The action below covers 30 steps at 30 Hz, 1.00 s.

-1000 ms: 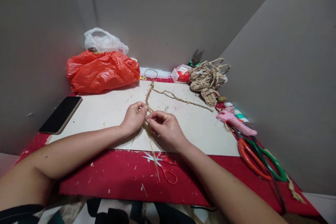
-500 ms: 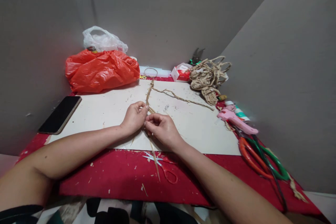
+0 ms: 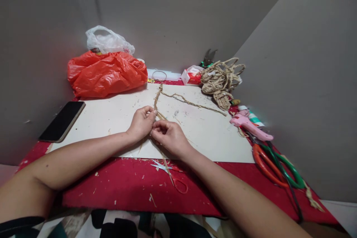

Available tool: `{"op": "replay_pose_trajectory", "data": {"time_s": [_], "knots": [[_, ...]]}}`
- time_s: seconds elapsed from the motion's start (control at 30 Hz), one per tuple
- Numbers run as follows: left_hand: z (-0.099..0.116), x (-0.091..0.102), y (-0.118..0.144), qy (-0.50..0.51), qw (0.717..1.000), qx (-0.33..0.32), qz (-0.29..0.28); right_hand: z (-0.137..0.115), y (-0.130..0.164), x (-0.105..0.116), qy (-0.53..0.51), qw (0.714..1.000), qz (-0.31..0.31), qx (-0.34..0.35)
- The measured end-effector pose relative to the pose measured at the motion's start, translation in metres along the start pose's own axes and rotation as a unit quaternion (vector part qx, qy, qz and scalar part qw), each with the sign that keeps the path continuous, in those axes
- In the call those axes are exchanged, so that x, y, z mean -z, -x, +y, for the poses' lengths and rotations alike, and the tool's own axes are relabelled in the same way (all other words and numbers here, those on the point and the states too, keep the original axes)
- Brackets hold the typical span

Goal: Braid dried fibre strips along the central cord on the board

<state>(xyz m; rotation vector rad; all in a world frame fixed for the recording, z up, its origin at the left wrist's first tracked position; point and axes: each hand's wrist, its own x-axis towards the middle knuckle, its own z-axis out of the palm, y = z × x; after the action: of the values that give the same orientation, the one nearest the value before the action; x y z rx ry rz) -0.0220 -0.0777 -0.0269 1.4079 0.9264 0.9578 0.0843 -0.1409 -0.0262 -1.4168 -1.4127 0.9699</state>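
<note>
At mid-board, my left hand (image 3: 142, 122) and right hand (image 3: 170, 136) have drawn closer than a moment ago, fingers of both pinched on the straw cord (image 3: 158, 98), which runs away toward the red bag (image 3: 106, 73). Open surface (image 3: 111, 119) lies leftward up to the phone (image 3: 61, 121); scissors (image 3: 174, 178) sit by the near edge.

Both hands (image 3: 156, 130) pinching straw braid (image 3: 157, 98) on white board (image 3: 117, 113), red cloth (image 3: 125, 187)

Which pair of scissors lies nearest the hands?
The small red scissors on the red cloth, just below the right hand; the big orange and green pairs lie far right.
</note>
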Motion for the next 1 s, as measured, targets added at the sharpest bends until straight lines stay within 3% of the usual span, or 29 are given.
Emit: {"op": "replay_pose_trajectory", "data": {"time_s": [0.27,0.4,0.57,0.7,0.83,0.9,1.0], "knots": [[-0.001,0.0,-0.001,0.026,1.0,0.012,-0.01,0.002,0.0,-0.001,0.006,1.0,0.006,0.01],[-0.001,0.0,-0.002,0.032,0.999,0.009,-0.001,0.005,0.002,-0.005,0.108,0.989,0.065,0.082],[0.002,-0.001,0.0,0.045,0.999,-0.002,-0.001,0.003,0.001,-0.007,0.073,0.988,0.095,0.1],[0.003,-0.001,0.0,0.058,0.998,0.008,-0.006,-0.007,0.001,0.003,-0.083,0.996,0.0,-0.021],[0.0,0.001,-0.001,0.05,0.999,0.01,-0.009,-0.011,0.001,0.017,-0.208,0.964,-0.13,-0.1],[-0.001,0.002,-0.002,0.044,0.999,0.008,-0.009,-0.01,0.0,0.02,-0.228,0.958,-0.139,-0.106],[-0.002,0.002,-0.002,0.044,0.999,0.005,-0.009,-0.008,-0.001,0.019,-0.201,0.972,-0.084,-0.088]]}}
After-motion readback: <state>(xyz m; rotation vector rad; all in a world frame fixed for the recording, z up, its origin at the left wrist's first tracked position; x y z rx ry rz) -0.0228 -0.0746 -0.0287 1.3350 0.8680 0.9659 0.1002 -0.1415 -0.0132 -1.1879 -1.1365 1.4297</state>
